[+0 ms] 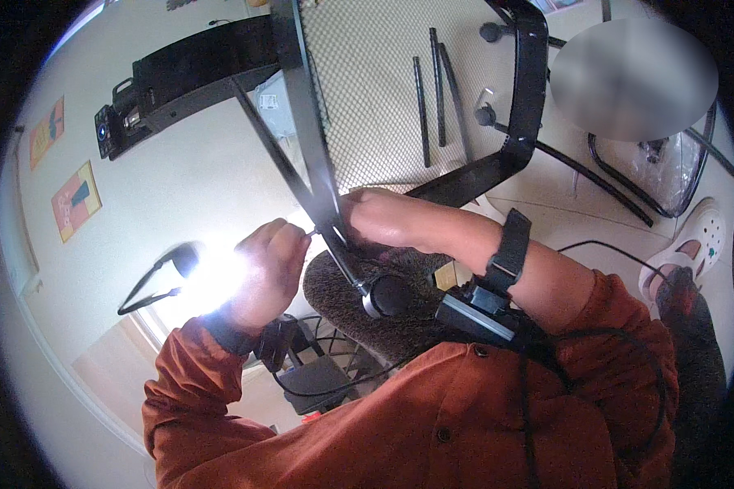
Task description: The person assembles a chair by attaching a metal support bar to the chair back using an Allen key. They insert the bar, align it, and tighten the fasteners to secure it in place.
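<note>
A black metal frame with a pale mesh panel (367, 73) stands before me, its long flat bar (306, 98) running down toward my lap. Near the bar's lower end, a black tube (347, 262) ends in a round black foot (391, 295) over my dark-clothed leg. My left hand (273, 265) is closed beside this joint, pinching something small and thin whose dark tip shows by the bar. Reaching across from the other side, my right hand (375, 216) grips the frame at the joint. Its fingertips are hidden behind the bar.
Several loose black tubes (422, 114) show against the mesh. A curved black frame corner (530, 98) stands at the right. Beyond it are bent black tubing (628, 183), a clear plastic bag (677, 175) and a person's white clog (701, 236). Glare brightens the area beside my left hand.
</note>
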{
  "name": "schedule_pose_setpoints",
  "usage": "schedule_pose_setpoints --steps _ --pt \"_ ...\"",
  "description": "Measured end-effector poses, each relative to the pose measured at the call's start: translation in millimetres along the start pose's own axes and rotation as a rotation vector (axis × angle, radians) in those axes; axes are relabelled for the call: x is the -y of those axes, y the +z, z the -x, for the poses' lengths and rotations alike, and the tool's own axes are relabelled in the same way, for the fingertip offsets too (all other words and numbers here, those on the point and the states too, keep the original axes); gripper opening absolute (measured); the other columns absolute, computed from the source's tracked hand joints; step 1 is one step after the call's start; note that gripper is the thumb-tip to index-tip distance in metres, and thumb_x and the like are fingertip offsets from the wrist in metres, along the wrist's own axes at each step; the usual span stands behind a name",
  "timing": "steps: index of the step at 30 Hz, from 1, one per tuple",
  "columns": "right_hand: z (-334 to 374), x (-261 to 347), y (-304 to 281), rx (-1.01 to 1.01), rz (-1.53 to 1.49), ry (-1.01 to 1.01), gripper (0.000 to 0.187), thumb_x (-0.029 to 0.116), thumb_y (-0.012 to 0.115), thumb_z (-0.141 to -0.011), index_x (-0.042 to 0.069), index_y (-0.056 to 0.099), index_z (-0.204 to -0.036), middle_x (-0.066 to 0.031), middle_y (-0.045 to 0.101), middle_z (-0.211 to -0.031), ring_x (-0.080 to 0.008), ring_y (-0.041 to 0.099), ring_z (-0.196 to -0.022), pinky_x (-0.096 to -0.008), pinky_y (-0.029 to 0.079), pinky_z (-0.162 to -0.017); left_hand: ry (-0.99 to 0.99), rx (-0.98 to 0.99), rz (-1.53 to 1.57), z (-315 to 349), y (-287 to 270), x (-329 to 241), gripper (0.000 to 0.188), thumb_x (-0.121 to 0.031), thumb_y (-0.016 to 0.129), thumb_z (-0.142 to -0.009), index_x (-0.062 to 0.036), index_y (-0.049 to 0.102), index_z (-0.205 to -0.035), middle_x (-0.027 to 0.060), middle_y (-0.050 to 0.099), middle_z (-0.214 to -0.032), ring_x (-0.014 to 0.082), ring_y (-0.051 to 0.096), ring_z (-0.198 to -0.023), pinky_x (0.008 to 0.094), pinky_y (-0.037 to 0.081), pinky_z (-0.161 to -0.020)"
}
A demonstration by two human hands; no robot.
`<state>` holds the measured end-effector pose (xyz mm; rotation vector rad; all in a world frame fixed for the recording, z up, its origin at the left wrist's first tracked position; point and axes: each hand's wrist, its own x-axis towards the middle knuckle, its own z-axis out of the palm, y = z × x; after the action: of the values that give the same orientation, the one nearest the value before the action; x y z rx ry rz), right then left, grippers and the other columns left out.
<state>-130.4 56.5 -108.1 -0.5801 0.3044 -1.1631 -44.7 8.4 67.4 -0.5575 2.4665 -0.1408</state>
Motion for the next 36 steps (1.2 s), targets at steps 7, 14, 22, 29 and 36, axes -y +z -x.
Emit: schedule_pose_setpoints --steps 7,14,22,29,36 --pt "7.5 -2.5 11.3 -0.144 -0.016 0.009 0.030 0.021 0.039 -0.092 0.000 0.061 -0.097 -0.0099 0.062 -0.084 -0.0171 0.057 -0.075 -0.0321 0.044 -0.070 -0.052 0.040 0.062 -0.7 -1.2 6.1 0.006 -0.006 0.055 -0.082 -0.0010 0.051 -0.083 0.0130 0.054 -0.072 0.0300 0.054 -0.060 0.0380 0.043 -0.053" --pt "-4.0 -16.7 19.5 -0.215 -0.070 -0.108 0.029 0.018 0.037 -0.092 0.000 0.058 -0.101 -0.0078 0.061 -0.084 -0.0172 0.056 -0.075 -0.0308 0.045 -0.070 -0.533 0.212 0.750 -3.0 -2.8 3.5 0.031 -0.026 0.043 -0.097 -0.0056 0.048 -0.074 -0.0031 0.038 -0.060 0.0056 0.037 -0.054 0.0223 0.032 -0.048" --pt "-0.2 -16.4 12.3 -0.157 -0.147 0.000 0.026 0.017 0.035 -0.092 0.003 0.056 -0.096 -0.0017 0.054 -0.076 -0.0122 0.048 -0.066 -0.0269 0.040 -0.061 -0.225 0.146 0.536 -4.0 -8.4 3.2 0.024 -0.019 0.044 -0.095 -0.0021 0.051 -0.081 0.0033 0.047 -0.063 0.0146 0.045 -0.056 0.0279 0.037 -0.053" --pt "21.6 -2.0 8.9 -0.088 -0.082 -0.073 0.025 0.027 0.048 -0.089 0.005 0.052 -0.100 -0.0052 0.056 -0.092 -0.0142 0.054 -0.083 -0.0294 0.045 -0.078 -0.052 -0.028 0.107 13.3 -10.2 -4.1 0.007 -0.006 0.050 -0.080 -0.0024 0.048 -0.086 0.0192 0.055 -0.078 0.0395 0.056 -0.070 0.0447 0.045 -0.062" --pt "29.6 9.2 29.7 -0.242 0.373 -0.046 0.044 0.026 0.067 -0.081 0.001 0.050 -0.113 -0.0067 0.058 -0.098 -0.0138 0.057 -0.086 -0.0273 0.046 -0.078 -0.164 -0.125 0.580 44.7 7.9 17.5 0.025 -0.019 0.042 -0.094 0.0016 0.055 -0.092 0.0172 0.059 -0.081 0.0298 0.056 -0.078 0.0347 0.044 -0.070"
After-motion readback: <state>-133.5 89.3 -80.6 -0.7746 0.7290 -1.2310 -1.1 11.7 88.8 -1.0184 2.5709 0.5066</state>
